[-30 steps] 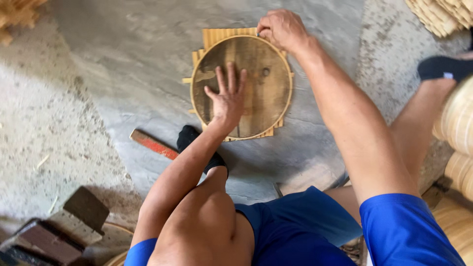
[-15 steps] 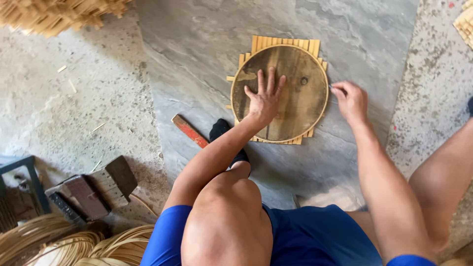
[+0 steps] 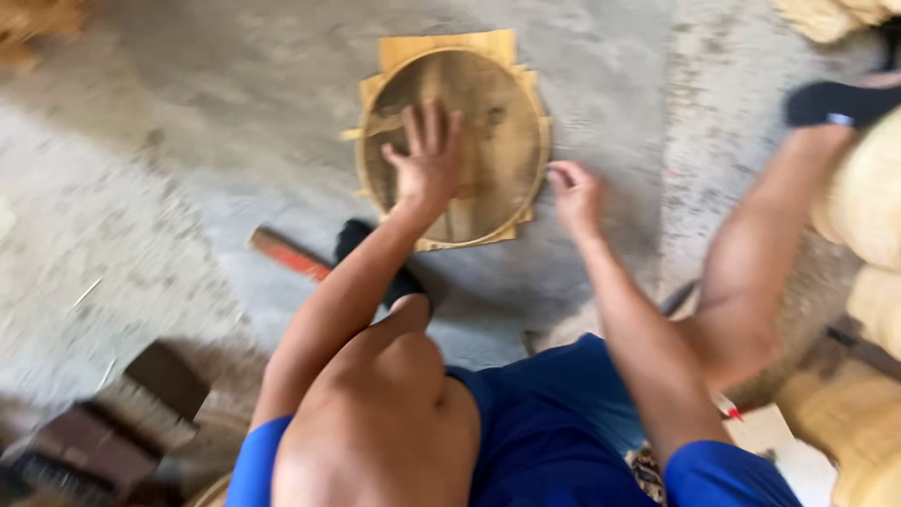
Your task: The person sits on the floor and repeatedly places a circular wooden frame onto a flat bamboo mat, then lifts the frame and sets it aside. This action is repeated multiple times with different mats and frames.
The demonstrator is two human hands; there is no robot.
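Blue shorts (image 3: pixel 526 422), black sandal (image 3: pixel 831 103), bare arms & legs.

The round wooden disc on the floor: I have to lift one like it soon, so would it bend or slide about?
The disc looks like a stiff board, so it probably would not flop. It lies flat on a woven mat under the left hand, so it seems unlikely to roll. The right hand is at its rim.

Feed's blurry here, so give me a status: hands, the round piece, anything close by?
Left hand flat on round woven disc. Right hand at disc's right rim. Red-handled tool lies apart, left of disc.
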